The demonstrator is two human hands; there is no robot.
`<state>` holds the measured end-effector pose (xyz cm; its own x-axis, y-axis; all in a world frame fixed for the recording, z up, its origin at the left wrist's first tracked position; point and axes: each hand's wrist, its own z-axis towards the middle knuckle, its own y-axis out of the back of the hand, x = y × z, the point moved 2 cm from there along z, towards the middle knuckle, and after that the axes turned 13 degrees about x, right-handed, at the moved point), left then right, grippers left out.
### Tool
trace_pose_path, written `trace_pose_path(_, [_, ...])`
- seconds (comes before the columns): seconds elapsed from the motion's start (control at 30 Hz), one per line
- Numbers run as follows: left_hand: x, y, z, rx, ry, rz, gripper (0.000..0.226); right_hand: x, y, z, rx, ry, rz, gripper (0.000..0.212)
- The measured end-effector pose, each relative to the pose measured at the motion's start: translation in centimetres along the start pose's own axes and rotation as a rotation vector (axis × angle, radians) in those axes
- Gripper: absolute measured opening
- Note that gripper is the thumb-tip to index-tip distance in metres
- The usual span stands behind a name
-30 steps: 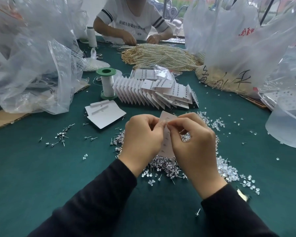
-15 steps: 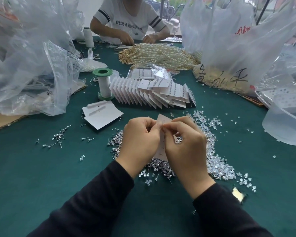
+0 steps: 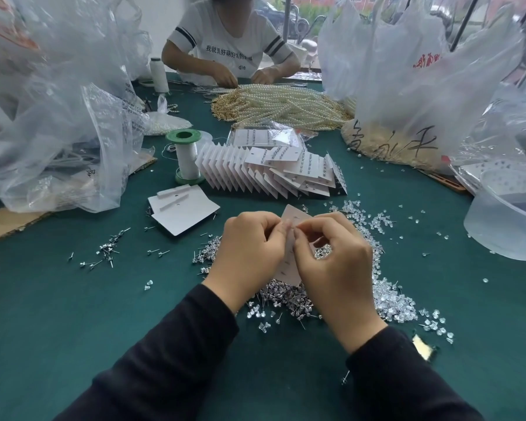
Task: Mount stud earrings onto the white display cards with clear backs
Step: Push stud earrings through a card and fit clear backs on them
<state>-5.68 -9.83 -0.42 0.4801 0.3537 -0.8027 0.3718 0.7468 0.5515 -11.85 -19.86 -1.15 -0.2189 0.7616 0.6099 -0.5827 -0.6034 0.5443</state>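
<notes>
Card [image 3: 291, 216]: white, held upright above the tabletop [image 3: 73, 314], between both hands, directly over the stud pile [image 3: 283, 296]. Its top corner and lower edge show; the middle is hidden by fingers.

Left hand [image 3: 246, 253]: the grip is closed, fingers curled round the card's left edge.

Right hand [image 3: 337, 268]: the grip is closed, thumb and forefinger pinching at the card face near its top, touching the left fingertips. Whether a stud or a back lies in this pinch cannot be told.

Clear backs [image 3: 389, 296]: a loose heap just right of the stud pile, touching it, with strays scattered farther right.

Loose studs [image 3: 107, 253]: a small scatter well to the left.

Blank cards [image 3: 182, 211]: a short stack lying flat, beyond the left hand.

Filled cards [image 3: 264, 171]: a fanned row standing on edge behind the blank cards, with more lying on top.

Spool [image 3: 187, 158]: upright, green-capped, just left of the row.

Pearl strands [image 3: 283, 104]: heaped at the far side, in front of a second person [image 3: 228, 41].

Plastic bags [image 3: 58, 117] stand at both sides of the tabletop.
</notes>
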Motion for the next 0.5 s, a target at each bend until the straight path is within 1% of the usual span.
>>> trace_pose_path(0.07, [-0.13, -0.01, -0.07, -0.016, -0.030, 0.040, 0.031, 0.02, 0.03, -0.03, 0.004, -0.006, 0.004, 0.009])
trace_pose_path(0.2, [-0.21, -0.03, -0.09, -0.025, -0.068, 0.066, 0.033, -0.16, -0.01, 0.02, 0.007, -0.030, -0.006, 0.010])
trace_pose_path(0.5, [-0.01, 0.03, -0.02, -0.032, -0.061, 0.067, 0.035, -0.21, -0.34, -0.04, 0.017, -0.032, 0.011, 0.008])
